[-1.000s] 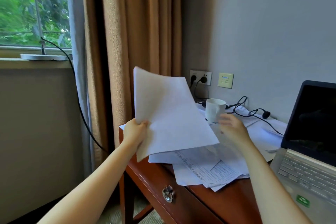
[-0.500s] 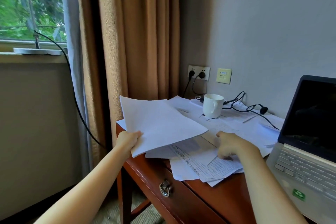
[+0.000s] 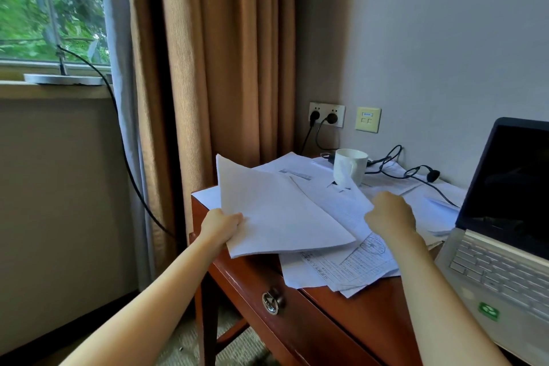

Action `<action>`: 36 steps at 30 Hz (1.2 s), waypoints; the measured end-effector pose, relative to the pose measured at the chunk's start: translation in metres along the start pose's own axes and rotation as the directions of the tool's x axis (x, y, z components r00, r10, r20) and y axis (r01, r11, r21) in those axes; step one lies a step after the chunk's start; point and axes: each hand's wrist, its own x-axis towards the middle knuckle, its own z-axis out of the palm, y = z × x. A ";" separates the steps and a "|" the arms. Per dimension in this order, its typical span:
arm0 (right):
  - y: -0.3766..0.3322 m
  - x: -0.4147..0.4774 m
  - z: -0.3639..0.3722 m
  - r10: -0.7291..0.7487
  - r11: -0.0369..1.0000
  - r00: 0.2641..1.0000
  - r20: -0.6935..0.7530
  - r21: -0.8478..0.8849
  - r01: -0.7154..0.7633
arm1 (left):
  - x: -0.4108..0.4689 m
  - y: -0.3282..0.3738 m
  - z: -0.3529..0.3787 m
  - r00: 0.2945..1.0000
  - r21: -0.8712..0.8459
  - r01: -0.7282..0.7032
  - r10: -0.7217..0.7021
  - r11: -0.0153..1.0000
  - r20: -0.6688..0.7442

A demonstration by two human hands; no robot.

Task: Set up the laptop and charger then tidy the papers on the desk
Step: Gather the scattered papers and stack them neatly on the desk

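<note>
My left hand (image 3: 221, 226) grips the near-left corner of a stack of blank white sheets (image 3: 282, 217), held almost flat just above the desk's left end. My right hand (image 3: 389, 214) has its fingers curled around the edge of a printed sheet (image 3: 335, 202), whose far edge is lifted toward the mug. More printed papers (image 3: 341, 267) lie fanned out under both, overhanging the front edge. The open laptop (image 3: 505, 261), screen dark, stands at the right. A black charger cable (image 3: 395, 169) runs along the back from the wall socket (image 3: 326, 114).
A white mug (image 3: 349, 169) stands on papers near the wall. The wooden desk (image 3: 341, 315) has a drawer with a metal ring pull (image 3: 270, 301). Tan curtains (image 3: 222, 53) hang left of the desk; a second black cord (image 3: 127, 163) drops from the window sill.
My left hand lowered the blank sheets from upright to nearly flat. My right hand came back from beside the mug, pressed the papers, and now grips a printed sheet and lifts it.
</note>
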 end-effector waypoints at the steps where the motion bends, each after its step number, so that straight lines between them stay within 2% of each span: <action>1: -0.002 0.000 0.000 -0.011 0.995 1.000 0.002 0.098 0.011 | -0.002 0.001 0.002 1.000 -0.002 -0.008 0.008 1.000 0.002; 4: -0.016 -0.002 0.001 -0.046 0.926 0.999 0.017 0.376 0.036 | -0.009 0.004 0.009 0.997 0.033 -0.080 0.080 0.996 0.010; 7: -0.038 -0.012 0.004 -0.113 0.849 0.989 0.100 0.526 0.043 | -0.019 0.006 0.015 0.976 0.006 -0.216 0.216 0.976 0.025; 9: -0.050 -0.021 0.011 -0.130 0.820 0.966 0.225 0.572 -0.022 | -0.026 0.009 0.018 0.954 0.038 -0.297 0.295 0.954 0.050; 11: -0.059 -0.028 0.019 -0.129 0.753 0.933 0.337 0.645 -0.129 | -0.030 0.013 0.018 0.954 0.118 -0.287 0.273 0.950 0.125; 13: -0.064 -0.030 0.025 -0.147 0.612 0.904 0.402 0.755 -0.237 | -0.037 0.017 0.016 0.964 0.079 -0.194 0.175 0.978 0.201; 14: -0.065 -0.030 0.026 -0.162 0.506 0.894 0.417 0.813 -0.288 | -0.041 0.020 0.016 0.962 0.042 -0.151 0.137 0.988 0.235; 17: -0.067 -0.031 0.029 -0.241 0.104 0.876 0.417 0.909 -0.404 | -0.046 0.022 0.014 0.955 -0.031 -0.070 0.076 0.997 0.286; 18: -0.067 -0.032 0.030 -0.276 0.007 0.875 0.398 0.911 -0.412 | -0.048 0.023 0.013 0.950 -0.031 -0.080 0.086 0.996 0.300; 20: -0.068 -0.033 0.033 -0.305 -0.102 0.880 0.363 0.907 -0.409 | -0.050 0.024 0.012 0.906 0.093 -0.170 0.118 0.981 0.406; 22: -0.068 -0.035 0.036 -0.309 -0.153 0.881 0.359 0.895 -0.419 | -0.049 0.026 0.015 0.859 0.199 -0.232 0.104 0.952 0.501; 23: -0.068 -0.035 0.037 -0.323 -0.163 0.877 0.354 0.893 -0.421 | -0.046 0.025 0.019 0.859 0.218 -0.247 0.109 0.944 0.501; 25: -0.068 -0.033 0.037 -0.358 -0.144 0.873 0.332 0.904 -0.402 | -0.044 0.027 0.025 0.890 0.211 -0.261 0.151 0.942 0.429; 27: -0.069 -0.032 0.036 -0.395 -0.082 0.862 0.318 0.922 -0.378 | -0.037 0.027 0.029 0.930 0.175 -0.236 0.170 0.956 0.325; 30: -0.068 -0.032 0.030 -0.411 0.058 0.846 0.339 0.936 -0.347 | -0.029 0.024 0.028 0.973 0.069 -0.106 0.089 0.992 0.214; 32: -0.063 -0.030 0.027 -0.336 0.264 0.877 0.343 0.928 -0.262 | -0.024 0.022 0.025 0.985 -0.108 0.037 -0.019 0.993 0.169; 33: -0.060 -0.028 0.026 -0.260 0.430 0.915 0.307 0.886 -0.175 | -0.024 0.021 0.024 0.986 -0.202 0.094 -0.063 0.975 0.153; 35: -0.048 -0.021 0.028 -0.090 0.783 0.989 0.119 0.622 -0.004 | -0.023 0.017 0.023 0.987 -0.307 0.142 -0.112 0.941 0.112; 36: -0.041 -0.017 0.030 -0.043 0.892 0.999 0.032 0.451 0.024 | -0.019 0.014 0.024 0.988 -0.336 0.151 -0.127 0.930 0.090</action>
